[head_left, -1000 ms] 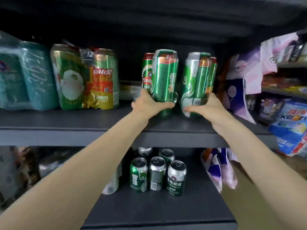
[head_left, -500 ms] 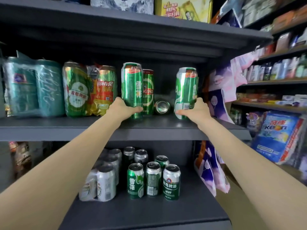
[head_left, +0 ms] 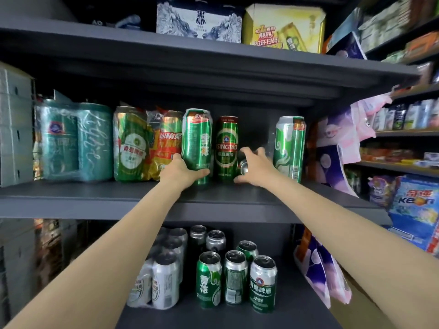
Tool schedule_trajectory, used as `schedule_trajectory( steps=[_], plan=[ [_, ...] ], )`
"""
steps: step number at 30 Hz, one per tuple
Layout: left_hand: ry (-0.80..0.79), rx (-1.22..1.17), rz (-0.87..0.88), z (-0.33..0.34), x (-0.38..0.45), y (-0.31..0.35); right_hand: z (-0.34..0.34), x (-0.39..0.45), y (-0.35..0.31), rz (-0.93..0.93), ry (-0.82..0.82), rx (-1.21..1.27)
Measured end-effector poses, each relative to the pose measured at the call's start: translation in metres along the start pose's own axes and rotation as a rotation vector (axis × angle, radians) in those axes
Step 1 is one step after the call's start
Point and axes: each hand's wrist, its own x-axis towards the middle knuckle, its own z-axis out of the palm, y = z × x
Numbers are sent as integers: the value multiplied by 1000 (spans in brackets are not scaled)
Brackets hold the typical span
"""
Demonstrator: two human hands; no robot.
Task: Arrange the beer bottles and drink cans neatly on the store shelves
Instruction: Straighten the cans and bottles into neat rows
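Two bare arms reach up from the bottom of the frame to a dark grey middle shelf (head_left: 95, 193) at centre; the left hand (head_left: 181, 170) curls its fingers and thumb round the base of a tall green can (head_left: 196, 143) standing upright just left of centre; touching or just beside it on the right stands a Tsingtao can (head_left: 226, 148) with a red top, also upright; the right hand (head_left: 255, 166), blurred, is spread wide with fingers apart over a can lying on its side (head_left: 243, 166), its silver end facing the camera; whether the fingers touch it cannot be told; right of that hand, apart from it, another tall green can (head_left: 289, 148) stands alone; at left on the same shelf sit shrink-wrapped packs of cans (head_left: 76, 141), teal and green; on the lower shelf (head_left: 297, 312), bottom centre, a cluster of shorter cans (head_left: 235, 279) stands upright in loose rows; cartons (head_left: 282, 27) sit on the top shelf.
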Motion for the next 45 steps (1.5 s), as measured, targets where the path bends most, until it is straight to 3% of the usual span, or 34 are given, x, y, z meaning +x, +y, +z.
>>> schedule_trajectory(
  steps=[4, 11, 16, 19, 25, 28, 31, 33, 35, 37, 40, 42, 45],
  plan=[
    [-14, -22, 28, 0, -1, -3, 12, 41, 9, 143, -192, -131],
    [-33, -30, 31, -2, 2, -4, 11, 32, -6, 112, -78, -239],
    [-40, -18, 37, -1, 0, -4, -6, -8, -26, 28, -79, -492],
    [-42, -41, 42, -2, -2, -5, -23, -25, -31, 17, -108, -440],
    [-40, -36, 20, -10, -10, -4, -33, -49, -40, 161, -73, 55],
    [-36, 171, 88, -15, -17, -7, -46, -88, -28, 267, -49, 811],
    [79, 317, 242, -16, -37, -16, -46, -148, -18, 151, -47, 1643],
    [217, 283, 408, -11, -59, -27, -33, -186, -19, 113, -26, 1930],
    [352, 175, 643, 0, -85, -43, -14, -217, -20, 138, -20, 1856],
    [454, 158, 819, 15, -107, -65, 8, -236, -17, 153, -86, 1574],
    [474, 375, 963, 35, -119, -110, 41, -240, -5, 218, -123, 1154],
    [396, 532, 918, 41, -117, -140, 68, -229, 4, 232, -94, 899],
    [164, 783, 638, 49, -120, -177, 114, -206, 21, 278, -90, 668]
  ],
)
